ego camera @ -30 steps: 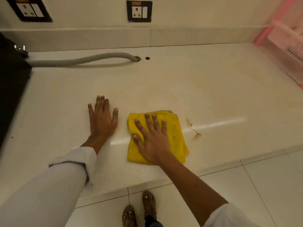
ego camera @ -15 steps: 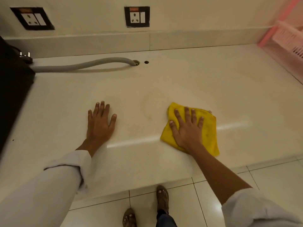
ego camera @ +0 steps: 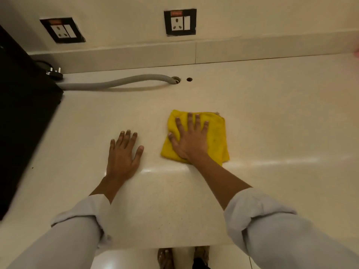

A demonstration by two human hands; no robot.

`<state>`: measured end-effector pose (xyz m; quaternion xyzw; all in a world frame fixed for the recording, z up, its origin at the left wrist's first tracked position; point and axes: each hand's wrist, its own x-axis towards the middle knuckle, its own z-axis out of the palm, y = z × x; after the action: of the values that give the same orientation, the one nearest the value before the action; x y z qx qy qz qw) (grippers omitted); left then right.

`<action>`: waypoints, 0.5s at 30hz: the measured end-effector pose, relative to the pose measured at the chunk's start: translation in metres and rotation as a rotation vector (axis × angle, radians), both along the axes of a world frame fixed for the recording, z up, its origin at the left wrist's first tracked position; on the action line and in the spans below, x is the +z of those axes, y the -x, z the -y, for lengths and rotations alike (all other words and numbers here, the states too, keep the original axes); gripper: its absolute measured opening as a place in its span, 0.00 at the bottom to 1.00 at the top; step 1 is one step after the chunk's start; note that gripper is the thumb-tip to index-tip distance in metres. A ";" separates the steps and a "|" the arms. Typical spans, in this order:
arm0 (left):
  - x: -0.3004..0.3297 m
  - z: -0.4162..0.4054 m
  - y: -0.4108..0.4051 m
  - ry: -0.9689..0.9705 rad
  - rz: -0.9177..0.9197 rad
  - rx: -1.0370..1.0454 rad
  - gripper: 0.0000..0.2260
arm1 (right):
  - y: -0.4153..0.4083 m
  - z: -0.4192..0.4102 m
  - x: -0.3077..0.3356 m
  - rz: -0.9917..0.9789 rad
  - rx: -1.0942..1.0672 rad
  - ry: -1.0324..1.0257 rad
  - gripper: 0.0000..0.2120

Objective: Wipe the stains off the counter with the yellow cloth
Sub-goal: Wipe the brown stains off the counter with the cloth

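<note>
We pressed our right hand [ego camera: 189, 141], fingers spread flat, on the folded, faintly soiled yellow cloth [ego camera: 215, 136] at frame centre, its long axis running up-down, while our left hand [ego camera: 122, 154] lay open on the counter [ego camera: 272, 117].

Cream wall [ego camera: 116, 8], two black-framed sockets [ego camera: 180, 22], glossy tiled floor [ego camera: 124, 259], warm light.

cloth [ego camera: 217, 136]: bright yellow, plain | bench [ego camera: 272, 117]: cream, faint speckle, glossy | hose [ego camera: 116, 83]: grey, ribbed | sleeves [ego camera: 272, 230]: white | sockets [ego camera: 180, 22]: white on black frames, orange strip | appliance [ego camera: 23, 117]: black | floor tiles [ego camera: 223, 257]: off-white
</note>
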<state>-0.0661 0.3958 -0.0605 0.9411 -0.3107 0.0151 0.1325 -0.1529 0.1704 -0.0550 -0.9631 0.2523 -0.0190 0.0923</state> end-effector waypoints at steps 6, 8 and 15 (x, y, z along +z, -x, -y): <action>0.002 0.000 -0.002 -0.041 0.024 0.020 0.32 | 0.019 -0.078 0.000 0.028 0.166 -0.024 0.35; 0.005 0.000 -0.001 -0.044 0.039 0.034 0.34 | 0.037 -0.094 0.000 0.048 0.180 -0.033 0.35; 0.012 0.010 0.020 0.028 0.008 0.046 0.31 | 0.114 -0.118 -0.001 0.052 0.172 -0.044 0.34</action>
<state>-0.0864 0.3857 -0.0482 0.9460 -0.2894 0.0263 0.1438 -0.2665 0.2883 -0.0556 -0.9781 0.1663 -0.0304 0.1214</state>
